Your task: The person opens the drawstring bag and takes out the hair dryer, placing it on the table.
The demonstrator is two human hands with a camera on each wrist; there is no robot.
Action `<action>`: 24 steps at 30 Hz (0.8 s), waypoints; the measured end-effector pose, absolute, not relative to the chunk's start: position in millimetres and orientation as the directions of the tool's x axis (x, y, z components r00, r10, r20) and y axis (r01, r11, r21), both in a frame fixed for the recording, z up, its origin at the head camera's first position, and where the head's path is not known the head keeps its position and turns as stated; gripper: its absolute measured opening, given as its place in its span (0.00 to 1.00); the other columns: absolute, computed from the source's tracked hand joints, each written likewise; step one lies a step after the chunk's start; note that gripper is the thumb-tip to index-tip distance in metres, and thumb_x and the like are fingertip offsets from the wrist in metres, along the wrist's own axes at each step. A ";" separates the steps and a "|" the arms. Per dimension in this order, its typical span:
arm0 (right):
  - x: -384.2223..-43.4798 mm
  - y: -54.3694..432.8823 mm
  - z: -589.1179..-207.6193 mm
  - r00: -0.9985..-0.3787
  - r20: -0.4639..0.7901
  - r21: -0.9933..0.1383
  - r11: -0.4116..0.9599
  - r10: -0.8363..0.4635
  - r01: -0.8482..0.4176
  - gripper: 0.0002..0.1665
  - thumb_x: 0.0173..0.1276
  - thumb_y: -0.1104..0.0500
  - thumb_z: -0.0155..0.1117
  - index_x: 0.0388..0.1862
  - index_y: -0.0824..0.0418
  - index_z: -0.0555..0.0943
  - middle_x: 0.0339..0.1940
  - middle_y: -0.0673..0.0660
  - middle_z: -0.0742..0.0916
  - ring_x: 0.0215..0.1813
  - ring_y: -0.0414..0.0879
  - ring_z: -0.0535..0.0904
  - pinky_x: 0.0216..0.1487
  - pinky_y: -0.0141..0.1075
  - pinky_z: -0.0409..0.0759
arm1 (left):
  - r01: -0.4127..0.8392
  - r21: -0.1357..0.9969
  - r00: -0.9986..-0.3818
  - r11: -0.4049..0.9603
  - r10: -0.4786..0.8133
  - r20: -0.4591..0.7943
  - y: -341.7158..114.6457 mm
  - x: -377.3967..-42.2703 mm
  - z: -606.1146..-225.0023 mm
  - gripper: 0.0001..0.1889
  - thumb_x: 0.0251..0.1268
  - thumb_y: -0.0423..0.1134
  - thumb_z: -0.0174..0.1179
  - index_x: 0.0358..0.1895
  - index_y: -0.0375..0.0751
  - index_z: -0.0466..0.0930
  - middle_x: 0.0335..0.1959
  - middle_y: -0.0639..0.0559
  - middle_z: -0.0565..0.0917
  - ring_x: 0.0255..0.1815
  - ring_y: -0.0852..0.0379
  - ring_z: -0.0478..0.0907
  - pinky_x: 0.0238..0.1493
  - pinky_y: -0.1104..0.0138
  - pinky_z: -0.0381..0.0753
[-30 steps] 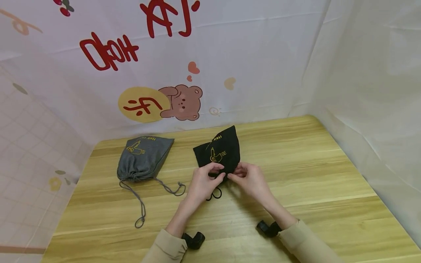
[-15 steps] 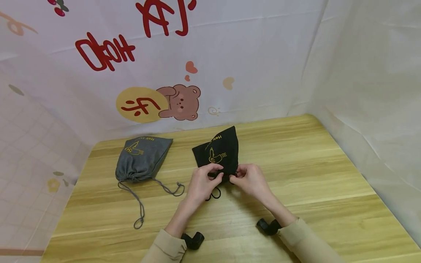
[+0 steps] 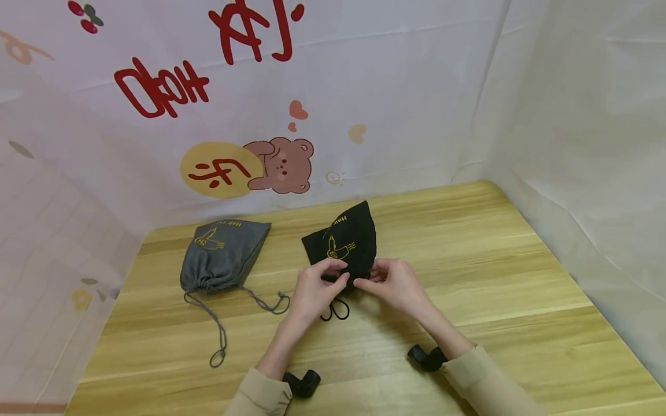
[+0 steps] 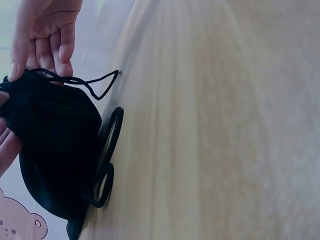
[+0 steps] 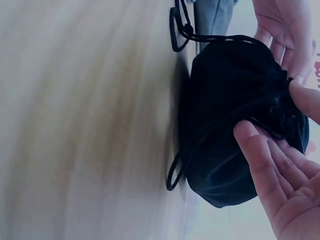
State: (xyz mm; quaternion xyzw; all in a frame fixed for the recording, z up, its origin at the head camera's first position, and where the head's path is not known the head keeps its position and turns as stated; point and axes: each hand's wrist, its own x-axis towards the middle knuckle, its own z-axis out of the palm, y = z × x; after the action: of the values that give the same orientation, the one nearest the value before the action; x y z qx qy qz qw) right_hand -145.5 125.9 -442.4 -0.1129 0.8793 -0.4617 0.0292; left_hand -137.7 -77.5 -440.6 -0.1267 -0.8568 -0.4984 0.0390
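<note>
Compared with half a second earlier, the thumb of the right hand (image 3: 398, 286) has been shifted inward, so that its tip is now brought closer to the thumb of the left hand (image 3: 311, 292). The black bag (image 3: 361, 240) is kept in much the same place on the worktop (image 3: 484, 283). Its gathered mouth is held from both sides: on the left the fabric is pinched between thumb and fingers, and on the right the edge is gripped between the extended thumb and the fingers behind it. Below the mouth, black cord loops (image 3: 340, 310) are seen near the left hand. The black bag is rounded out, but its contents are hidden. To its left, a grey bag (image 3: 221, 257) is laid with its mouth drawn together; its contents are likewise concealed.
</note>
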 end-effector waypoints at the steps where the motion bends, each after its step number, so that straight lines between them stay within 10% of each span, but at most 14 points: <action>1: -145.2 125.0 -442.5 -0.972 0.047 -0.826 0.538 -0.232 -0.168 0.12 0.63 0.53 0.80 0.38 0.60 0.90 0.33 0.55 0.94 0.34 0.39 0.90 0.37 0.29 0.87 | 0.243 0.852 -0.967 0.464 0.180 0.178 -77.8 -137.6 -441.0 0.07 0.68 0.33 0.70 0.47 0.41 0.89 0.40 0.45 0.93 0.43 0.51 0.91 0.37 0.75 0.87; 24: -148.4 133.6 -440.3 -0.980 0.088 -0.798 0.576 -0.179 -0.177 0.05 0.61 0.63 0.74 0.27 0.62 0.87 0.25 0.54 0.90 0.28 0.36 0.80 0.33 0.26 0.77 | 0.286 0.821 -0.953 0.495 0.055 0.299 -85.8 -140.3 -436.7 0.06 0.68 0.30 0.68 0.45 0.38 0.90 0.38 0.44 0.93 0.39 0.50 0.89 0.34 0.76 0.86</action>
State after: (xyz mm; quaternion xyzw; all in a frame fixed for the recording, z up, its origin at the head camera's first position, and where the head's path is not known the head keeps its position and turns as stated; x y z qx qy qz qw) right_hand -148.4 133.6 -440.3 -0.1002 0.8877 -0.4494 0.0014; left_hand -140.3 -85.8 -436.7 -0.0995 -0.8565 -0.4927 0.1173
